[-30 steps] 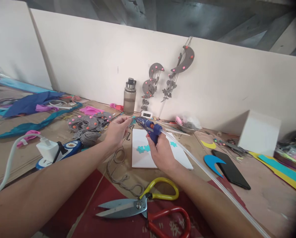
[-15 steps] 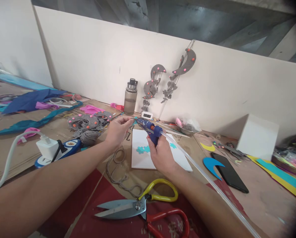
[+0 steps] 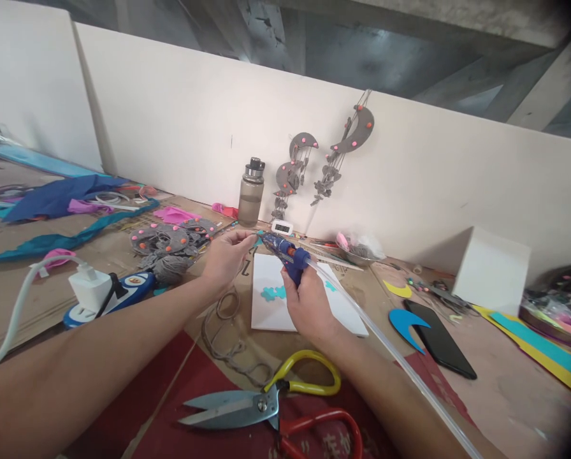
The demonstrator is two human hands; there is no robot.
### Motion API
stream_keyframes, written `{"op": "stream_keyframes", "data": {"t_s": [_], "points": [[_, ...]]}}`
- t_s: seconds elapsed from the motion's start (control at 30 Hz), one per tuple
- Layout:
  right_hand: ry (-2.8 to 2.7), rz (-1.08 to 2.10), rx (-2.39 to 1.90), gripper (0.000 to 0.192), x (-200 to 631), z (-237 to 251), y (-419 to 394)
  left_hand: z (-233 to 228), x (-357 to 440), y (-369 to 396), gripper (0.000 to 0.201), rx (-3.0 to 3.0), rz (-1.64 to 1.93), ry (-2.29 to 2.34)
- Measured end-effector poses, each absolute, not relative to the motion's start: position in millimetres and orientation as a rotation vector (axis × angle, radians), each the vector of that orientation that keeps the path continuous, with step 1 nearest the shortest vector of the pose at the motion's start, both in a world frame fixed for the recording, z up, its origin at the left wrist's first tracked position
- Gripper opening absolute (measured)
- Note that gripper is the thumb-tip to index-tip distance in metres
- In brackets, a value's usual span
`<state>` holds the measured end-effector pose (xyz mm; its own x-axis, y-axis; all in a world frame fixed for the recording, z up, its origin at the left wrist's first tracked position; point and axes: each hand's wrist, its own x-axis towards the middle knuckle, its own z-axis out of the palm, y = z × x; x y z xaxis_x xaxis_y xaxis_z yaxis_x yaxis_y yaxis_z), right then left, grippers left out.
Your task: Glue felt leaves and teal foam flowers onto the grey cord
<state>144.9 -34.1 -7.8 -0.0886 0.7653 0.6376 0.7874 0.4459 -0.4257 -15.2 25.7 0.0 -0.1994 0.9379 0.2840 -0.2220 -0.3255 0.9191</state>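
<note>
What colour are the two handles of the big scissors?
On the scissors, one handle is yellow and the other red, seen in the head view.

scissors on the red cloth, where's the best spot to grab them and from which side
Likely by the handle loops. The scissors lie flat with the blades pointing left and the yellow loop and red loop spread open to the right. Coming from the right, near the right hand, lets fingers slip into the loops while staying clear of the blade tips.

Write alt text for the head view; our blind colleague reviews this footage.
The right hand grips a blue glue gun, its nozzle at a small teal piece pinched by the left hand, above a white board. Scissors lie nearer on the cluttered table.
</note>
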Motion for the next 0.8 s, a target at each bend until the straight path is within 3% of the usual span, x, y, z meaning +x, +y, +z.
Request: {"op": "stream_keyframes", "data": {"t_s": [0.8], "points": [[-1.808,-0.012,-1.286,0.033,144.3,-8.3,-33.7,-8.3,-17.3,30.0,0.027,1.2,1.657,0.957]]}}
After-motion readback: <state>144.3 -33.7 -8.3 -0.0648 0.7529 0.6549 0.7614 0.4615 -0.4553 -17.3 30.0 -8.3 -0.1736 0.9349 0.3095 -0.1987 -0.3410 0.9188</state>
